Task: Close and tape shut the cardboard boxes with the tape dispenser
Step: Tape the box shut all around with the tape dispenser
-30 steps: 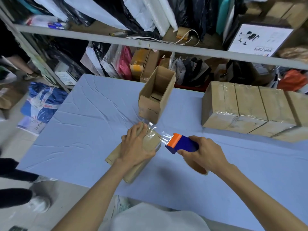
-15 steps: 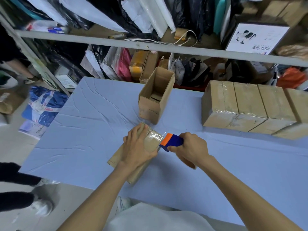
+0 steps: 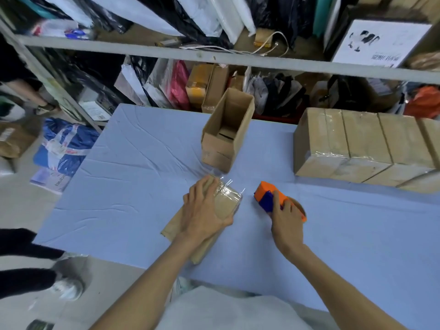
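A long closed cardboard box (image 3: pixel 223 206) lies on the blue table (image 3: pixel 133 182), its far end wrapped in clear tape with a loose shiny tail. My left hand (image 3: pixel 202 208) lies on top of it, fingers spread and thumb round its right side. To its right, apart from the box, my right hand (image 3: pixel 284 215) grips the orange and blue tape dispenser (image 3: pixel 267 196), which sits low on the table with its brown roll partly hidden. An open-topped cardboard box (image 3: pixel 226 136) stands behind.
A row of several taped boxes (image 3: pixel 362 146) stands at the back right. Metal shelves (image 3: pixel 214 58) crammed with bags and cartons rise behind the table. At the left floor are a blue bag (image 3: pixel 64 148) and another person's legs and shoe (image 3: pixel 66 287).
The dispenser went to the box end, then pulled away to the right; the tape strip no longer joins it to the box. My left hand stayed on the box.
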